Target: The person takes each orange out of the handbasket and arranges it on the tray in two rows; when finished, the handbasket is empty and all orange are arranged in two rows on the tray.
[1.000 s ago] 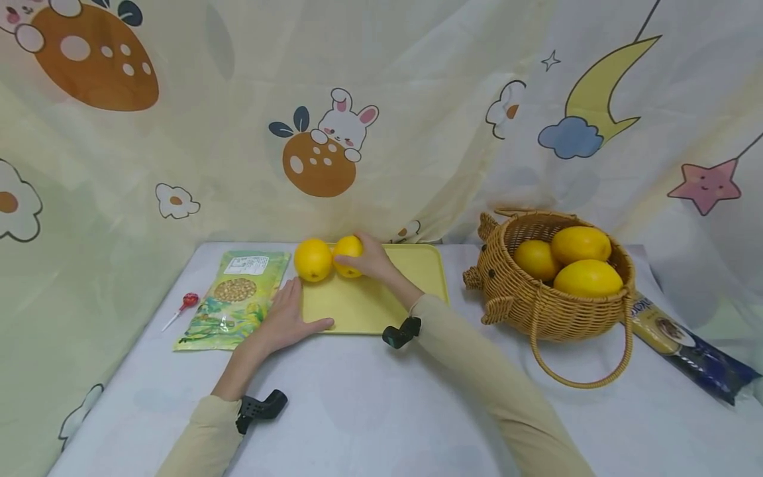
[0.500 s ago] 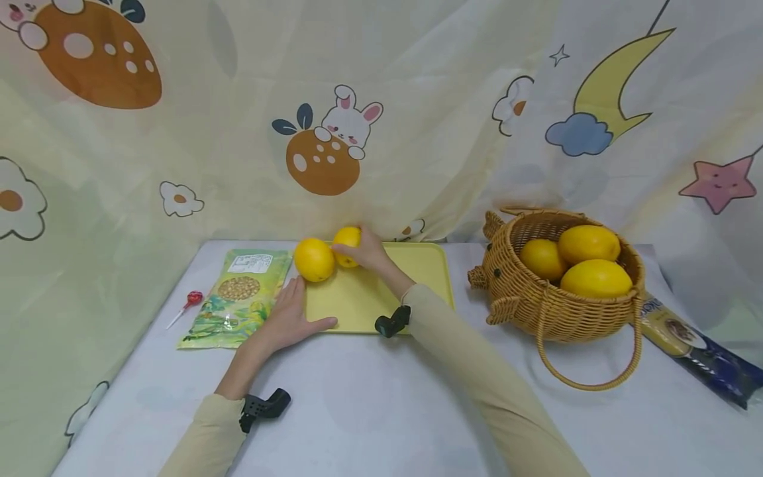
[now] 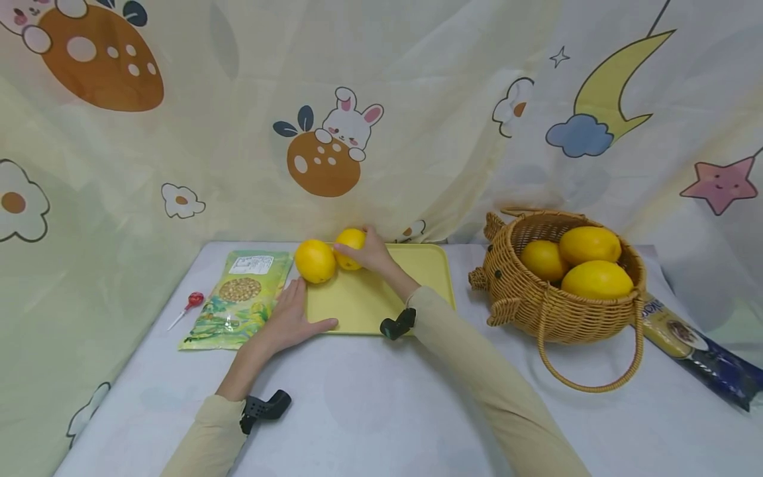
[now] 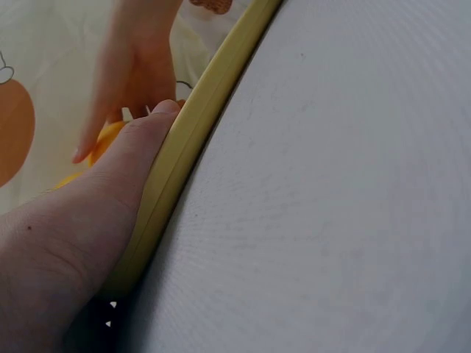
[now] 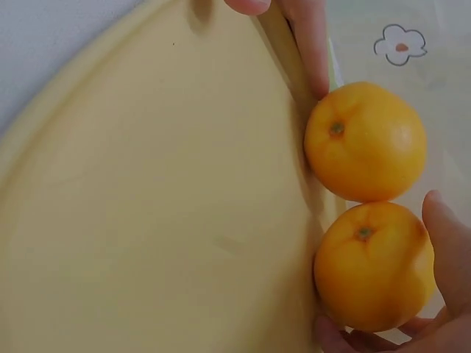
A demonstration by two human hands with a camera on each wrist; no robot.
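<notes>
Two oranges sit side by side at the back left of a yellow tray (image 3: 411, 285). My right hand (image 3: 371, 253) grips the right-hand orange (image 5: 375, 268), thumb on one side and fingers on the other. The other orange (image 3: 314, 261) touches it in the right wrist view. My left hand (image 3: 292, 318) lies at the tray's front left corner, fingers straight along the left side. Its thumb (image 4: 140, 140) stretches along the front rim in the left wrist view. The left fingertips reach right up to the left-hand orange.
A green bag (image 3: 238, 298) lies left of the tray, partly beside my left hand, with a red lollipop (image 3: 193, 301) further left. At right stands a wicker basket (image 3: 536, 305) with yellow fruits (image 3: 596, 279). Behind it lies a blue and gold packet (image 3: 697, 351). A printed curtain (image 3: 417, 132) hangs behind.
My right hand has shifted the right-hand orange slightly toward the back of the tray. My left hand and the other orange have stayed in place.
</notes>
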